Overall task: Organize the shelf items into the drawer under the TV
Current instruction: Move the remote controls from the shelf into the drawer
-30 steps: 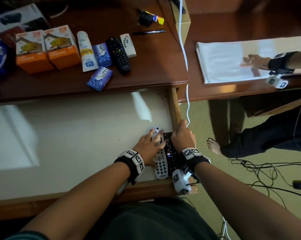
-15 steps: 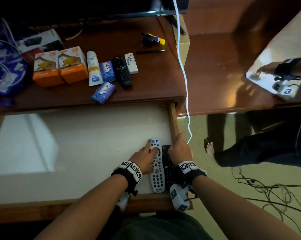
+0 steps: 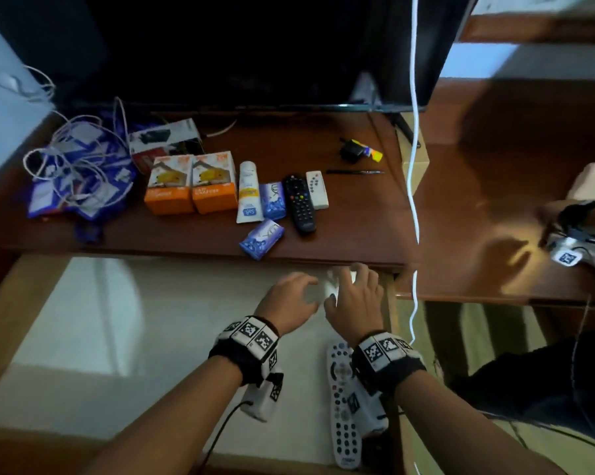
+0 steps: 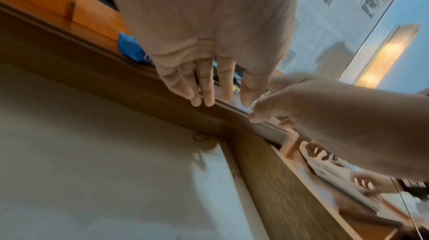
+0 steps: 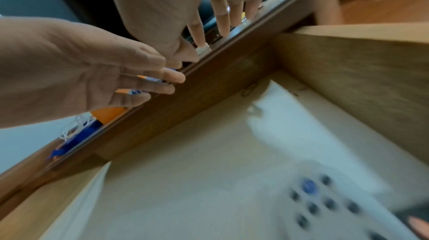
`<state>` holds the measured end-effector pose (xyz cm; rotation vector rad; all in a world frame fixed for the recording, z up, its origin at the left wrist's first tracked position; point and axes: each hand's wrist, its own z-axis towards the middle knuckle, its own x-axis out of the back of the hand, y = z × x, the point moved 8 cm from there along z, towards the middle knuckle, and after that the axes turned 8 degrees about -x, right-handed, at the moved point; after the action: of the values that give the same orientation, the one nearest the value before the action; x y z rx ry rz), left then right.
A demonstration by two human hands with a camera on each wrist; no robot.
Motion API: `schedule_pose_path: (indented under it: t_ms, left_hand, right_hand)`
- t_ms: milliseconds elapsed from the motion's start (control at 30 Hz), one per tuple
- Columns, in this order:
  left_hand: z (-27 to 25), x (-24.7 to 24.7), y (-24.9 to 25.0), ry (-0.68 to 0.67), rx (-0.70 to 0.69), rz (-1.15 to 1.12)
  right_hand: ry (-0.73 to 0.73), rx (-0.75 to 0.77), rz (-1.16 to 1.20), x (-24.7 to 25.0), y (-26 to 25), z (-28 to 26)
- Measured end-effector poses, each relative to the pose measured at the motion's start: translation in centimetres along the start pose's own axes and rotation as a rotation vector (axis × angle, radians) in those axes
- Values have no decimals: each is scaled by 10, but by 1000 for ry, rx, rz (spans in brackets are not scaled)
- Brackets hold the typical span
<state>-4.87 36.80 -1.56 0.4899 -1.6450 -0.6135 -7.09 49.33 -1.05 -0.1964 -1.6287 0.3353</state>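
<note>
The drawer (image 3: 135,337) stands pulled out under the TV shelf (image 3: 357,234). A white remote (image 3: 340,416) lies at its right side; a black remote (image 3: 378,452) beside it is mostly hidden by my right wrist. My left hand (image 3: 290,296) and right hand (image 3: 356,296) hover side by side just short of the shelf's front edge, fingers straight, holding nothing. On the shelf lie a black remote (image 3: 300,204), a small white remote (image 3: 317,189), a white tube (image 3: 248,192), two blue soap packets (image 3: 261,238), two orange boxes (image 3: 191,188) and a pen (image 3: 354,172).
The TV (image 3: 255,46) stands at the back of the shelf. A tangle of white cables (image 3: 76,180) on blue packets fills the shelf's left end. A white cable (image 3: 415,200) hangs past the drawer's right side. Another person's hand (image 3: 576,231) is at the far right.
Both hands have let go of the two remotes in the drawer and moved forward to the shelf's front edge. The head view has tilted up towards the TV.
</note>
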Motion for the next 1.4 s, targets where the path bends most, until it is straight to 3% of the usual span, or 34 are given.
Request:
schedule_pose_path:
  t_ms: [133,300,400,567,733,1000,1133,1400]
  left_hand:
    - [36,53,-12,165,-23,33]
    - [77,80,-7,123,-101,209]
    - [95,84,-13,83,-12,225]
    - [107,61,-15,-59,59,337]
    - [107,48,-9,-42,54,464]
    - [112,48,11,112,11,474]
    - [113,42,22,142,30,486]
    - [102,29,21,155,113,419]
  right_hand:
    - [8,30,1,14,-43,44]
    - [-57,16,27,11,-64,102]
    - [-112,10,16,4,-67,126]
    - [-246,69,-62,-10,-66,137]
    - [-295,136,-103,-13,-52,136]
    - [-51,169,-147,12,-12,103]
    - [-40,81,6,13,11,91]
    - [65,18,21,10,20,71]
